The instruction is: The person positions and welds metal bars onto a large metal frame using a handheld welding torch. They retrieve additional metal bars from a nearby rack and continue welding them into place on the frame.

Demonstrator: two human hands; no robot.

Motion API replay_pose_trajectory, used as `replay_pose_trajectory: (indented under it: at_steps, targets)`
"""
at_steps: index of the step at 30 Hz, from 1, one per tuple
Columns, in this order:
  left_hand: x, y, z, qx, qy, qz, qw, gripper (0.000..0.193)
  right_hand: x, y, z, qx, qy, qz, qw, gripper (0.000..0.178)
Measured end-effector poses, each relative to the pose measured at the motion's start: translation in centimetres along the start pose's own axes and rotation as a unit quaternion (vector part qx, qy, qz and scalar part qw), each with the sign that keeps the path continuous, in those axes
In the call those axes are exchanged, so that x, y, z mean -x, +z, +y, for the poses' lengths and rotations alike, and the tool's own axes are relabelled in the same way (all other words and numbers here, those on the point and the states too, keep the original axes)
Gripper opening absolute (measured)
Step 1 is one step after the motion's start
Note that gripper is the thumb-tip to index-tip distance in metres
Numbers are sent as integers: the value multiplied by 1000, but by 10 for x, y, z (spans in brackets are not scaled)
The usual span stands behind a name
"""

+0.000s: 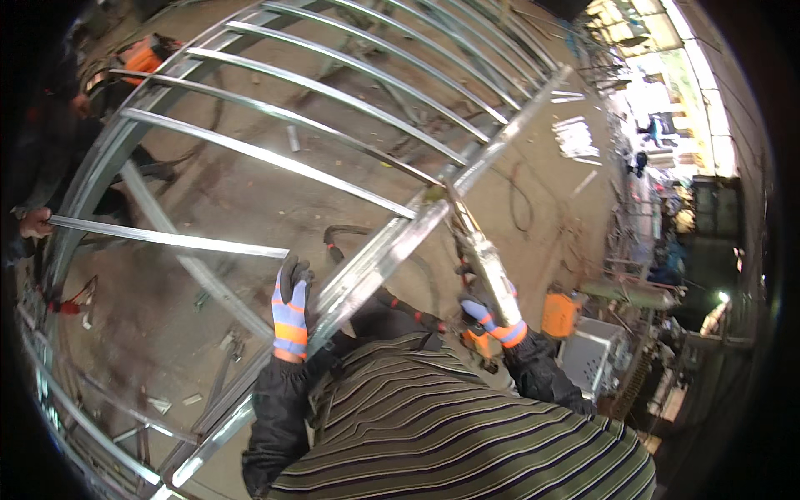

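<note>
My left hand (291, 310), in a lavender, orange and grey work glove, is at the near end of a thin metal bar (175, 237). Its dark fingertips close on the bar's end, just left of the frame's near rail (383, 254). Another person's hand (35, 222) holds the bar's far end at the left. My right hand (497, 321), gloved alike, grips a long, worn silvery tool (487, 262) whose yellowish front part points toward the rail. The tool's exact kind cannot be made out.
Several parallel metal crossbars (275, 158) join the near rail to the curved far rail (92, 179). An orange machine (560, 313) and a grey metal box (590, 354) stand at right. A dark cable (400, 307) lies by my legs; loose strips (573, 137) are on the floor.
</note>
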State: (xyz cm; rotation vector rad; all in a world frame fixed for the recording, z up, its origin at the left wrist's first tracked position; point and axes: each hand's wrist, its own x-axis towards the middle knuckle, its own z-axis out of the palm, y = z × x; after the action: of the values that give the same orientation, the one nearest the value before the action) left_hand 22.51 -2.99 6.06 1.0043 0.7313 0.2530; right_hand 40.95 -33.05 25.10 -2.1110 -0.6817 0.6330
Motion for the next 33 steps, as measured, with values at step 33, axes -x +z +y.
replay_pose_trajectory:
  at_steps: [33]
  targets:
    - [-73, 176, -3, 51, -20, 251, 966, 34, -365, -196, -23, 92, -80, -384, 915, 72]
